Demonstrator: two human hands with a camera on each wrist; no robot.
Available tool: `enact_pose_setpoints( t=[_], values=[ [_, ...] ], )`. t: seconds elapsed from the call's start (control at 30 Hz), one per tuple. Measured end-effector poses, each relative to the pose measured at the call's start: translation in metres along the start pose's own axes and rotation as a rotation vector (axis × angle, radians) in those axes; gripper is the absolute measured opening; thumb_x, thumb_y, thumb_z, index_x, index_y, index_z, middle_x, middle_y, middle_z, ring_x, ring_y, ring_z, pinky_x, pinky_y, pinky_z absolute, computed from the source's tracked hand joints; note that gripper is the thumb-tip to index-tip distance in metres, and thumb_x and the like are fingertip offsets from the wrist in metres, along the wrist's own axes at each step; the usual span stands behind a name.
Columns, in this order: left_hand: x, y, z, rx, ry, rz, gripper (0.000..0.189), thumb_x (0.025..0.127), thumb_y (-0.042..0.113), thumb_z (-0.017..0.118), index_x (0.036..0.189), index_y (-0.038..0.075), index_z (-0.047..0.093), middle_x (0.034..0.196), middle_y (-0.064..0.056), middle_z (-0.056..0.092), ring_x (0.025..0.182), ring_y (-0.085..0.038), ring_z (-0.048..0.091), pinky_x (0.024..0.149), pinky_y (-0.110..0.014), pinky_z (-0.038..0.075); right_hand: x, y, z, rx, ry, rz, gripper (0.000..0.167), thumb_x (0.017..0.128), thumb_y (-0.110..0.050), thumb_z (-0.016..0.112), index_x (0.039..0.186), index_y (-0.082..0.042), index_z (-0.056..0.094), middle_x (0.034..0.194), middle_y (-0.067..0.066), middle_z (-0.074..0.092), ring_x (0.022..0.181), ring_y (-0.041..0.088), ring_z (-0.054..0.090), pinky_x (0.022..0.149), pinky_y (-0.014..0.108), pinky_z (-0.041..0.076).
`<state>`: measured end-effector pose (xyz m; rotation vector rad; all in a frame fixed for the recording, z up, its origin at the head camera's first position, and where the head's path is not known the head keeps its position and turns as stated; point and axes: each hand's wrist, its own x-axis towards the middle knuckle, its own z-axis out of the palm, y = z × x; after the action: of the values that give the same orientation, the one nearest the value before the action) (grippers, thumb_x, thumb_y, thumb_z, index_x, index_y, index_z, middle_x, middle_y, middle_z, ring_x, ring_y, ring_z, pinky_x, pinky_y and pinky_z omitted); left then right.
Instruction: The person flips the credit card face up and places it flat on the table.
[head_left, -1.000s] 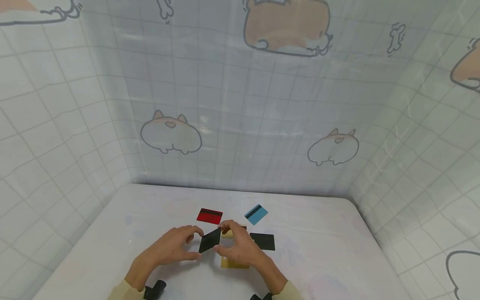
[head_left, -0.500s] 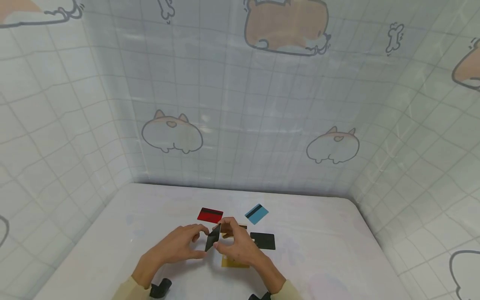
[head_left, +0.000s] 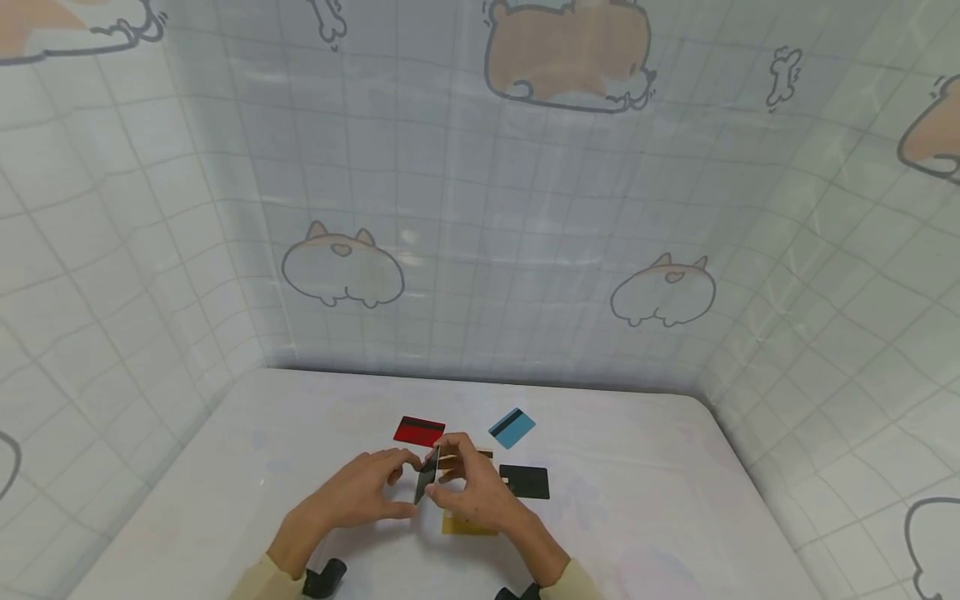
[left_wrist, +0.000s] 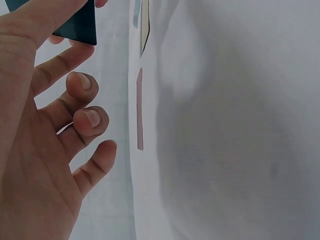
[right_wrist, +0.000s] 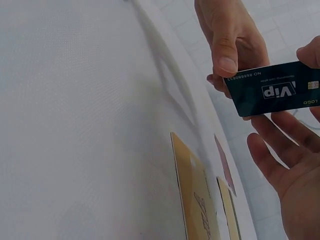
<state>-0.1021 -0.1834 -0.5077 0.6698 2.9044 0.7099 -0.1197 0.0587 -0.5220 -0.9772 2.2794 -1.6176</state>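
A dark green plastic card (head_left: 426,481) is held up over the table between both hands, seen steeply tilted from the head. In the right wrist view the card (right_wrist: 252,95) shows "Vip" lettering and a small gold chip. My left hand (head_left: 358,492) pinches one end between thumb and fingers; its other fingers curl loosely below the card (left_wrist: 82,27) in the left wrist view. My right hand (head_left: 480,498) pinches the opposite end. Under and beside the right hand lie a gold card (head_left: 471,526), a second gold card mostly hidden by the fingers, and a black card (head_left: 528,482).
Farther back on the white table (head_left: 637,467) lie a red card (head_left: 418,432) and a light blue card (head_left: 512,428), both with dark stripes. A white grid-patterned curtain (head_left: 487,333) with dog drawings surrounds the table at the back and sides.
The card has turned from a broad slant to nearly edge-on in the head view. My left hand has shifted right, closer to the right hand, which has barely moved.
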Motion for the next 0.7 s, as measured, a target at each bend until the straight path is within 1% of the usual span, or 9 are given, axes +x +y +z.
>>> enact_pose_setpoints(
  t=[0.13, 0.27, 0.33, 0.43, 0.57, 0.63, 0.7],
  values=[
    [0.0006, 0.0009, 0.0031, 0.001, -0.007, -0.008, 0.06, 0.076, 0.06, 0.081, 0.124, 0.032, 0.059, 0.091, 0.012, 0.057, 0.08, -0.009, 0.049, 0.068, -0.03, 0.041, -0.0003, 0.0018, 0.0001, -0.009, 0.002, -0.004, 0.054, 0.095, -0.031, 0.07, 0.138, -0.027, 0.038, 0.129, -0.003, 0.056, 0.116, 0.009, 0.06, 0.096, 0.03, 0.051],
    [0.0009, 0.0008, 0.0056, 0.003, -0.005, -0.015, 0.061, 0.075, 0.062, 0.08, 0.124, 0.033, 0.059, 0.092, 0.013, 0.058, 0.08, -0.009, 0.048, 0.068, -0.03, 0.041, -0.0012, 0.0018, 0.0001, -0.02, 0.007, -0.016, 0.054, 0.095, -0.032, 0.069, 0.138, -0.025, 0.038, 0.128, -0.001, 0.056, 0.118, 0.011, 0.06, 0.096, 0.032, 0.052],
    [0.001, 0.0005, 0.0063, 0.007, 0.001, -0.006, 0.061, 0.076, 0.063, 0.079, 0.124, 0.033, 0.059, 0.09, 0.012, 0.057, 0.079, -0.008, 0.048, 0.067, -0.03, 0.041, -0.0017, 0.0012, -0.0001, -0.025, 0.01, -0.022, 0.055, 0.095, -0.031, 0.069, 0.139, -0.021, 0.038, 0.127, -0.001, 0.056, 0.118, 0.011, 0.06, 0.096, 0.034, 0.052],
    [0.0008, 0.0006, 0.0067, 0.01, 0.011, 0.014, 0.059, 0.076, 0.062, 0.079, 0.124, 0.033, 0.059, 0.089, 0.012, 0.057, 0.076, -0.007, 0.048, 0.065, -0.028, 0.04, -0.0019, 0.0008, -0.0003, -0.029, 0.013, -0.028, 0.054, 0.095, -0.031, 0.069, 0.139, -0.021, 0.038, 0.127, -0.001, 0.056, 0.118, 0.012, 0.06, 0.095, 0.035, 0.053],
    [0.0008, 0.001, 0.0074, 0.005, 0.021, 0.035, 0.058, 0.077, 0.061, 0.079, 0.123, 0.032, 0.059, 0.088, 0.011, 0.057, 0.073, -0.006, 0.048, 0.063, -0.027, 0.039, -0.0021, 0.0008, -0.0003, -0.028, 0.015, -0.033, 0.055, 0.094, -0.031, 0.069, 0.139, -0.019, 0.039, 0.127, 0.0, 0.056, 0.118, 0.012, 0.06, 0.094, 0.034, 0.053],
    [0.0009, 0.0014, 0.0078, -0.004, 0.026, 0.044, 0.058, 0.077, 0.06, 0.079, 0.123, 0.031, 0.059, 0.087, 0.011, 0.057, 0.073, -0.005, 0.048, 0.063, -0.026, 0.039, -0.0025, 0.0003, -0.0002, -0.027, 0.017, -0.033, 0.057, 0.094, -0.031, 0.069, 0.14, -0.017, 0.038, 0.128, 0.001, 0.056, 0.118, 0.012, 0.06, 0.094, 0.034, 0.053],
    [0.001, 0.0016, 0.0081, -0.01, 0.031, 0.052, 0.058, 0.077, 0.06, 0.079, 0.123, 0.03, 0.06, 0.087, 0.01, 0.058, 0.073, -0.005, 0.048, 0.063, -0.026, 0.039, -0.0026, -0.0003, 0.0004, -0.026, 0.022, -0.024, 0.057, 0.094, -0.031, 0.07, 0.14, -0.02, 0.039, 0.129, 0.001, 0.056, 0.118, 0.012, 0.06, 0.094, 0.033, 0.053]
  ],
)
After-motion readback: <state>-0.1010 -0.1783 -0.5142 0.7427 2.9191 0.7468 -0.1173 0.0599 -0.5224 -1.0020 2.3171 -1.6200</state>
